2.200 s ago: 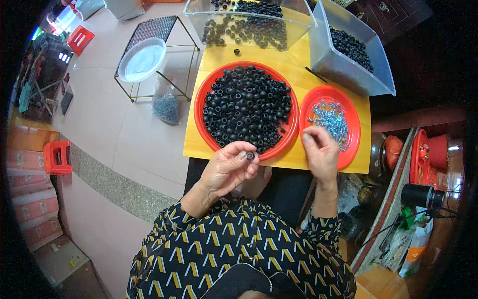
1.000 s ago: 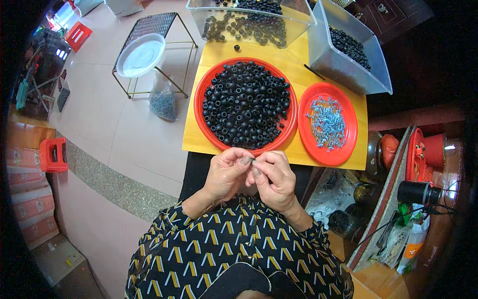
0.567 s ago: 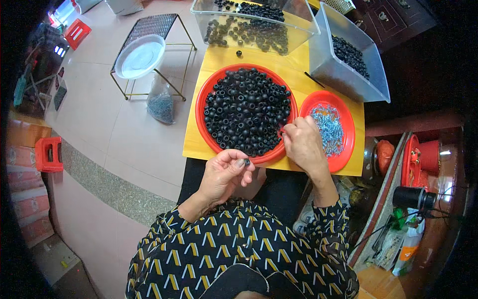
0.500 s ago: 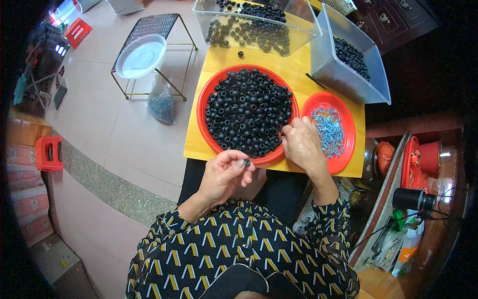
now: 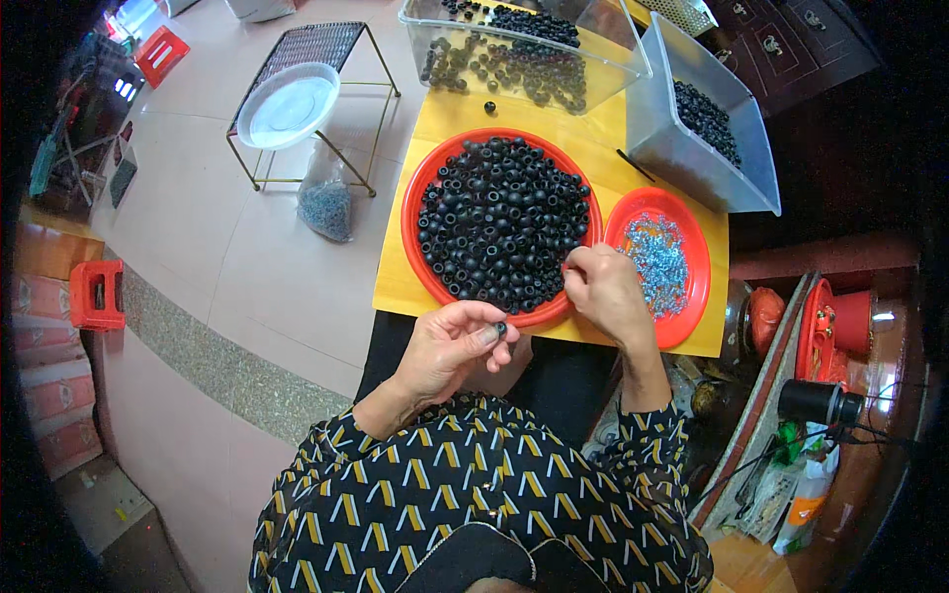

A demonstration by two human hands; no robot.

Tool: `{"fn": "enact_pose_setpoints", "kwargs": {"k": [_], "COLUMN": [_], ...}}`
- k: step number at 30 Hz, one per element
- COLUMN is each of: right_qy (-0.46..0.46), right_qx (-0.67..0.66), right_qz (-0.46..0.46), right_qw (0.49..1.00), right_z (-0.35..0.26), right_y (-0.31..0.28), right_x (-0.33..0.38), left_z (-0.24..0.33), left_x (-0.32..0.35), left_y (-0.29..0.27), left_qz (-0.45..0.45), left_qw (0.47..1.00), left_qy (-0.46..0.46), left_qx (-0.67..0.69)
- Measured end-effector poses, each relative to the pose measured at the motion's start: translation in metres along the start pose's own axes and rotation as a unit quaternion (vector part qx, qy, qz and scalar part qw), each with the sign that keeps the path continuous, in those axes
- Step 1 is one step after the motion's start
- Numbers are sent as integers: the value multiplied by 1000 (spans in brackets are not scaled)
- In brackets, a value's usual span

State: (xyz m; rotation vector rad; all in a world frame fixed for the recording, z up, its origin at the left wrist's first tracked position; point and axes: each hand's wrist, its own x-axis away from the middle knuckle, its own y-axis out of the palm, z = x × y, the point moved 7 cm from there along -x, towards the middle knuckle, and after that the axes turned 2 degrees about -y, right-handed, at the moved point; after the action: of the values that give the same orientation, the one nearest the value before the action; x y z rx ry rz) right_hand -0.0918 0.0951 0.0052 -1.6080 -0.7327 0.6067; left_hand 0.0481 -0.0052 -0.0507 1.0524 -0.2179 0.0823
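Note:
My left hand (image 5: pixel 447 354) pinches one small black bead (image 5: pixel 501 328) between thumb and forefinger, just off the near rim of a round red tray. Heaped in that red tray (image 5: pixel 411 240) are many black beads (image 5: pixel 504 222) with holes through them. Over the tray's right rim is my right hand (image 5: pixel 610 294), its thumb and fingers pressed together; whatever may be in them is hidden. Beside it lies a smaller red plate (image 5: pixel 700 255) with a scatter of tiny shiny silver-blue pieces (image 5: pixel 656 259), too small to name.
Behind the tray on the yellow tabletop (image 5: pixel 395 282) stand two clear plastic bins, one wide (image 5: pixel 623 74) and one at the right (image 5: pixel 652 148), both with black beads. One loose bead (image 5: pixel 490 107) and a thin dark stick (image 5: pixel 635 165) lie nearby. A woven stool (image 5: pixel 297 47) holds a white basin (image 5: pixel 289 104).
The whole view has shifted slightly, so the table sits a little further right. Both hands keep nearly the same pose, the left still pinching the bead.

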Motion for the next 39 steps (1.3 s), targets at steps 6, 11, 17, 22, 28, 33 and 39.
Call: {"fn": "enact_pose_setpoints", "kwargs": {"k": [6, 11, 17, 22, 28, 33, 39], "right_qy": [113, 138, 144, 135, 123, 131, 135], "right_qx": [-649, -784, -835, -834, -833, -828, -808], "right_qz": [-4, 16, 1, 34, -2, -16, -25], "right_qw": [752, 605, 531, 534, 539, 545, 573], "right_z": [-5, -13, -31, -44, -52, -53, -53], "right_y": [14, 26, 36, 37, 34, 36, 35], "right_x": [33, 50, 60, 64, 60, 60, 60], "left_z": [-3, -4, -1, 8, 15, 20, 22], "left_x": [-2, -3, 0, 3, 5, 6, 7], "left_y": [10, 17, 13, 16, 19, 21, 24], "left_qz": [-28, -30, -12, 3, -15, -22, -19], "left_qw": [1000, 998, 985, 969, 952, 922, 916], "left_qy": [6, 27, 82, 131, 172, 199, 199], "left_qx": [-10, -54, -152, -208, -253, -332, -348]}}
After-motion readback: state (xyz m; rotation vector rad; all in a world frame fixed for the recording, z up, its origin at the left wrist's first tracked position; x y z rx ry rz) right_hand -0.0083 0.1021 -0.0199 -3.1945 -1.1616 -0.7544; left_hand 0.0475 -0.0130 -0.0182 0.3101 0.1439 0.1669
